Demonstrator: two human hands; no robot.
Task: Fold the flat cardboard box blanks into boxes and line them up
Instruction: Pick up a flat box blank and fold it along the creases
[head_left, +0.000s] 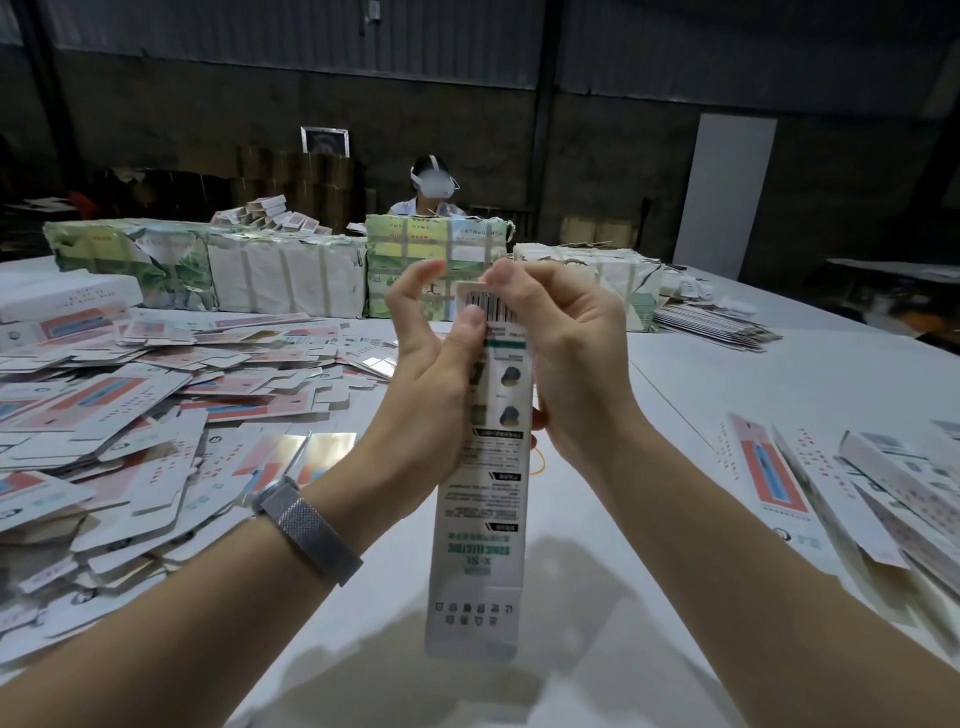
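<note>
Mid-fold on one box (480, 499): a long narrow carton, already squared up into a tube, held upright in the air above the white table (727, 384), far end pointing away from the camera. That box is the reference for everything below.

Left hand (441, 364): wrapped round the box's left side near the top, thumb (470, 325) pressed flat on the front panel just under the barcode flap (485, 301); index finger curled up and free. Right hand (566, 343): curled round the box's right side, fingertips pinching the top edge of the barcode flap and bending it over the end. So both hands are closed on the box.

Step, as I read it: closing the far end, tuck flap being folded down. The near end looks open, can't say for sure.

Next move calls for: left thumb holding the panel steady while the right fingertips push the flap tongue into the slot, no crushing of the walls. Then the same at the near end if it's open, then set it down in line.

Around the box:
- left of it, a big loose heap of flat blanks (130, 415) on the table
- right of it, a row of folded boxes (841, 493) lying side by side, likely the line-up spot
- behind it, wrapped bundles (291, 275) of stock, and a second person (434, 187) seated beyond them
- silver mesh watch band (306, 530) on the left wrist
</note>
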